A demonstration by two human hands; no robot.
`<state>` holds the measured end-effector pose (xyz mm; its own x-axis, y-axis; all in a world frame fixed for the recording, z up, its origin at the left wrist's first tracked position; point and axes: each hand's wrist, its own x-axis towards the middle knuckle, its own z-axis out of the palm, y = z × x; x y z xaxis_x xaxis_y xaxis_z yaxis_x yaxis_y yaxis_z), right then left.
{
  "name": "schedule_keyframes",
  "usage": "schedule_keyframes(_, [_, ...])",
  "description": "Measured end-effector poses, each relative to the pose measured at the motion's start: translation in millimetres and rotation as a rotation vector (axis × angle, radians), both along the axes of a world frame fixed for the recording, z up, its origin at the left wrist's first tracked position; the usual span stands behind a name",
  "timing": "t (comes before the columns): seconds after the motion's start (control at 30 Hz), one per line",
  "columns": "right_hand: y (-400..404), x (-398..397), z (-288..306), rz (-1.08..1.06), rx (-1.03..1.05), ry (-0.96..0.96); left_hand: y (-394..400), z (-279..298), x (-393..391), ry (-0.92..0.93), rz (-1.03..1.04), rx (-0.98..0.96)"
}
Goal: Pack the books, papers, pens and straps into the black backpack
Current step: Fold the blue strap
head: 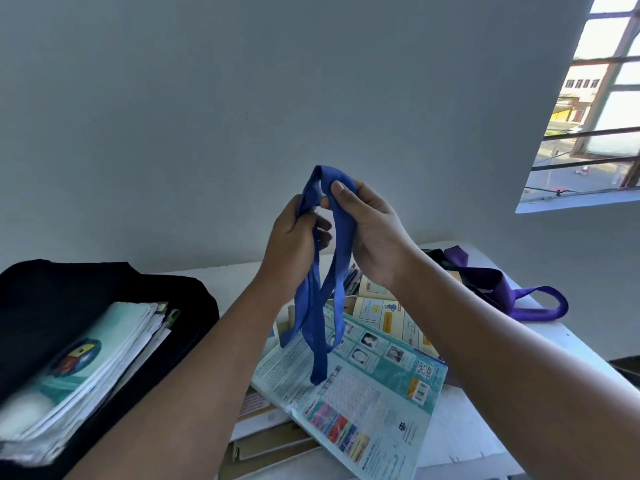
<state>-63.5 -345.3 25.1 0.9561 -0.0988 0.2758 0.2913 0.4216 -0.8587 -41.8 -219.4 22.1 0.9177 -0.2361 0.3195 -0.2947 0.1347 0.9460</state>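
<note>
One blue strap (pixel 323 271) folded, held up above tabletop (pixel 571 344), loops hanging. Left hand (pixel 294 237) and right hand (pixel 374 233): fingers clamped on strap top. One black backpack (pixel 104 289) left, open, book stack (pixel 90 368) inside. One purple strap (pixel 519 299) right. Loose books (pixel 363 393) below.

You've got a blue strap (pixel 317 306) of thin matt woven cloth, soft and creased. The purple strap (pixel 530 299) is also cloth, w/ a slight sheen. Black backpack (pixel 45 292): matt fabric. The books in it (pixel 86 362) have paper pages and a smooth cover. Open booklet (pixel 367 393): glossy printed paper. Counter (pixel 588 355): white, matt, smooth.
</note>
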Motion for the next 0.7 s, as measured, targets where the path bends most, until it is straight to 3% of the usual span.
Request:
schedule_keyframes(0.2, [7.6,-3.4,-11.6,0.003,0.005,0.073,-3.5,-7.9,-1.5,0.057,-0.015,-0.018])
schedule_keyframes(0.33, [9.7,-5.5,-16.7,-0.023,0.010,0.106,-1.8,-17.3,-11.5,0.309,-0.197,-0.167])
schedule_keyframes(0.4, [10.4,-6.6,-21.5,-0.029,0.023,0.117,-3.5,-25.6,-15.8,0.348,-0.276,-0.177])
schedule_keyframes(0.57, [10.9,-8.5,-28.7,-0.075,0.030,0.126,-7.4,-34.3,-11.2,0.126,-0.227,0.074])
schedule_keyframes(0.7, [12.3,-11.4,-30.8,-0.096,0.001,0.165,-7.6,-41.4,-5.9,0.093,-0.155,0.092])
